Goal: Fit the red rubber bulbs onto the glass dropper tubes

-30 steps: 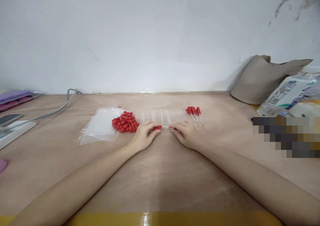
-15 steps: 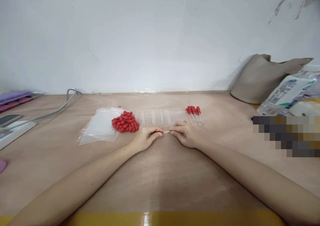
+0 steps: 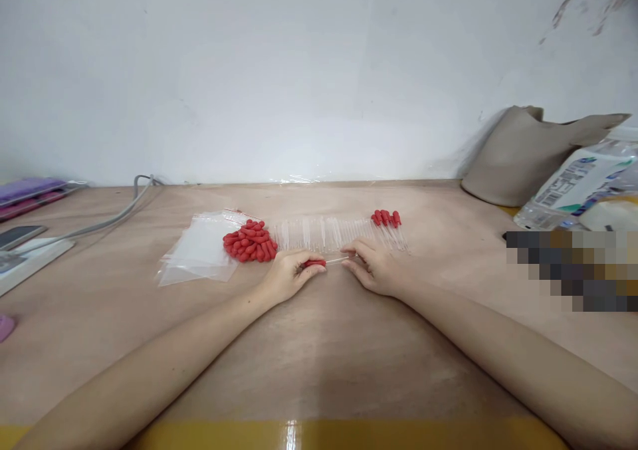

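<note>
My left hand (image 3: 289,274) pinches a red rubber dropper bulb (image 3: 316,262) between thumb and fingers. A thin clear glass dropper tube (image 3: 337,260) sticks out of the bulb toward the right. Around the tube's far end is my right hand (image 3: 373,267), its thumb and forefinger apart. Just behind both hands lies a row of clear glass tubes (image 3: 319,232). A heap of red rubber bulbs (image 3: 249,242) sits left of that row. At its right end, several droppers with red bulbs (image 3: 385,219) fitted lie side by side.
Clear zip bags (image 3: 199,250) lie under and left of the bulb heap. A grey cable (image 3: 119,216) and a phone (image 3: 20,236) are at the left. A beige container (image 3: 513,157) and a labelled plastic bottle (image 3: 563,184) stand at the right, against the wall.
My right thumb and forefinger have parted from the glass tube and drawn slightly right. More of the bulb and tube now shows. My left hand keeps its grip in nearly the same place.
</note>
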Action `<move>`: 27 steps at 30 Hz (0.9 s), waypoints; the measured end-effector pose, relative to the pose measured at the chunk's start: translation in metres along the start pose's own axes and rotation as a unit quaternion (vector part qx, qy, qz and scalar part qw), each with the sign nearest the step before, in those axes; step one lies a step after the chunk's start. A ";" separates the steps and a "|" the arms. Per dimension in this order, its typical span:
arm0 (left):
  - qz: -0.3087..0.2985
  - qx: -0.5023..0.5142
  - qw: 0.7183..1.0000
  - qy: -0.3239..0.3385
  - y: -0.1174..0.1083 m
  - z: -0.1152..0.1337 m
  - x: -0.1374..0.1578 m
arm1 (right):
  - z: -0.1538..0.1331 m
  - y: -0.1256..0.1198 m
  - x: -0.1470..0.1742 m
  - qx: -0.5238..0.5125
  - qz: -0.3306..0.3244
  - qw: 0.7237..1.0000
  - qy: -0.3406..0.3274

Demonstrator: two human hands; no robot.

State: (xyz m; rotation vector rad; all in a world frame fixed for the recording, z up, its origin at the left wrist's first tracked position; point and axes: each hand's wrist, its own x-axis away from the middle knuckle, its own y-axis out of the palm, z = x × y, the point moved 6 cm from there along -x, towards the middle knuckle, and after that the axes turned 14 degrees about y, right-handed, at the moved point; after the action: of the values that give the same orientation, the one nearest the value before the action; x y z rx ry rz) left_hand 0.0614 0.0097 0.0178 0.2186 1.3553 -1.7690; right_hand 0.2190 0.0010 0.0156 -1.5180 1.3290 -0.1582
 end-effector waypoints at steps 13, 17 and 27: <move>-0.009 0.015 1.000 0.010 0.005 -0.003 0.001 | -0.015 0.000 0.001 0.114 0.023 0.991 -0.062; -0.006 0.013 1.000 0.009 0.005 -0.003 0.001 | -0.019 0.002 0.001 0.132 0.035 0.989 -0.054; -0.008 -0.003 0.999 0.043 0.006 0.000 0.002 | -0.012 0.022 -0.002 0.096 -0.020 0.995 0.021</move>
State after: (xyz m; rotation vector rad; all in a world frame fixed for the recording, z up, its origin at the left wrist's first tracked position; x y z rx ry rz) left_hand 0.0645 0.0087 0.0124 0.2850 1.4269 -1.7876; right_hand 0.1962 -0.0005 0.0057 -1.3852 1.2781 -0.3350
